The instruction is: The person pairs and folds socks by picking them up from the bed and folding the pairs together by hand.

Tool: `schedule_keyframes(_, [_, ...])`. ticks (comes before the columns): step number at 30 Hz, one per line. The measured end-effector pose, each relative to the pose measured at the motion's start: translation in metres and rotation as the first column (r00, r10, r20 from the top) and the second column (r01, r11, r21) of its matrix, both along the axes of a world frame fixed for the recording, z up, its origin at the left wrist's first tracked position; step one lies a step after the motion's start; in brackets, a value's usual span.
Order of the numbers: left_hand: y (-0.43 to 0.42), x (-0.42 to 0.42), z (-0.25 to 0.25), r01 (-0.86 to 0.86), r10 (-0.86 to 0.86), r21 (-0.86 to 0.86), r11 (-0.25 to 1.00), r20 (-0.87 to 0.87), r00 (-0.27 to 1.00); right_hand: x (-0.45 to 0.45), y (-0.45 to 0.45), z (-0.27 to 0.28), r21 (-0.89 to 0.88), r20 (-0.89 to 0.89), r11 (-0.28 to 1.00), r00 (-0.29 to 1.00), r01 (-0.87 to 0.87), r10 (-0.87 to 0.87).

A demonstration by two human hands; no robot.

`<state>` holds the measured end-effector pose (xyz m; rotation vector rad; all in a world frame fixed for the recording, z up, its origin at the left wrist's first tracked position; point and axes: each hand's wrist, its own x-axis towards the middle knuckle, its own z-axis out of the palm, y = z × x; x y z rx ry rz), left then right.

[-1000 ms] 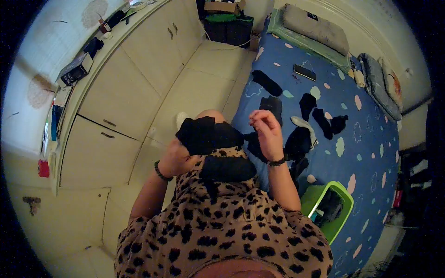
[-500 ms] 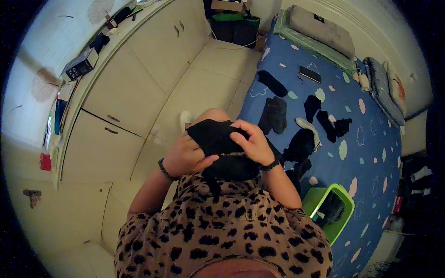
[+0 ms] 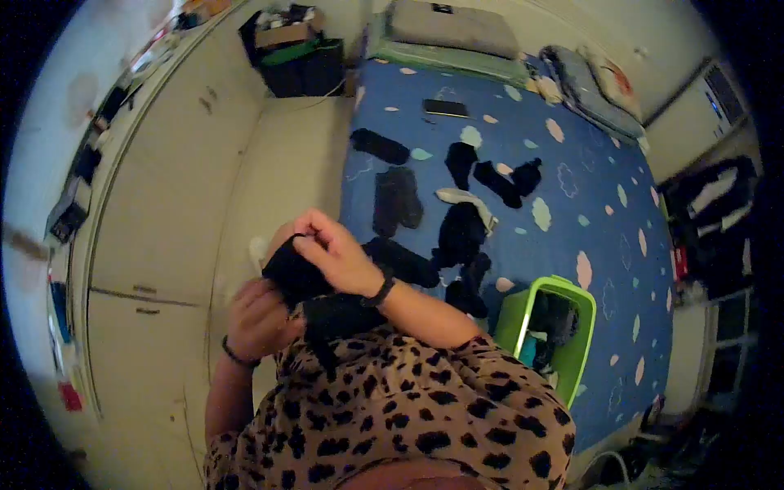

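Note:
A black sock [image 3: 292, 269] is bunched between my two hands above my lap. My left hand [image 3: 260, 314] grips its lower left side with curled fingers. Pinching the upper edge from the other side is my right hand [image 3: 336, 251], thumb against the cloth. Another black piece of cloth [image 3: 339, 317] lies across my lap under the hands; its full shape is hidden. To the right on the bed, a dark grey pair of socks [image 3: 396, 200] lies flat. Near it are a single dark sock [image 3: 380, 146], a black heap of socks [image 3: 460, 233] and a pale sock [image 3: 465, 198].
A green basket [image 3: 563, 286] with clothes inside stands on the blue bed [image 3: 612, 245] at my right. A phone [image 3: 446, 108] lies farther up, before the folded bedding [image 3: 457, 31]. White cabinets [image 3: 155, 204] line the left, with a dark bin [image 3: 302, 73] beyond.
The view has turned right, so the bed and basket show more fully. Both hands still hold the black sock; my right hand has come over its top edge.

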<state>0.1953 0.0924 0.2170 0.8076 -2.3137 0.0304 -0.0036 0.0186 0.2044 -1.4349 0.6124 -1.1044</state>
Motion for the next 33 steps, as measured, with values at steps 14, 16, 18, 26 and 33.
schedule_keyframes(14, [-0.022,-0.026,0.005,-0.054,0.434,0.69,0.722,-0.389,0.812,0.0,0.013,0.011,-0.529,-0.101,0.826,0.953,0.192,-0.285])
schedule_keyframes(16, [-0.025,-0.024,0.0,-0.078,0.443,0.675,0.734,-0.389,0.808,-0.01,0.013,0.016,-0.422,-0.155,0.899,0.967,0.119,-0.201])
schedule_keyframes(18, [-0.031,-0.024,0.001,-0.102,0.451,0.659,0.745,-0.386,0.805,-0.02,0.01,0.012,-0.304,-0.196,0.951,0.975,0.046,-0.11])
schedule_keyframes(26, [-0.06,-0.013,-0.008,0.347,0.671,0.793,0.501,-0.609,0.423,-0.065,0.001,-0.056,0.213,0.058,0.97,0.992,-0.121,0.111])
schedule_keyframes(33, [-0.057,-0.015,-0.05,0.423,0.785,0.779,0.462,-0.582,0.215,-0.062,-0.009,-0.102,0.623,0.33,0.766,0.941,-0.16,-0.071])
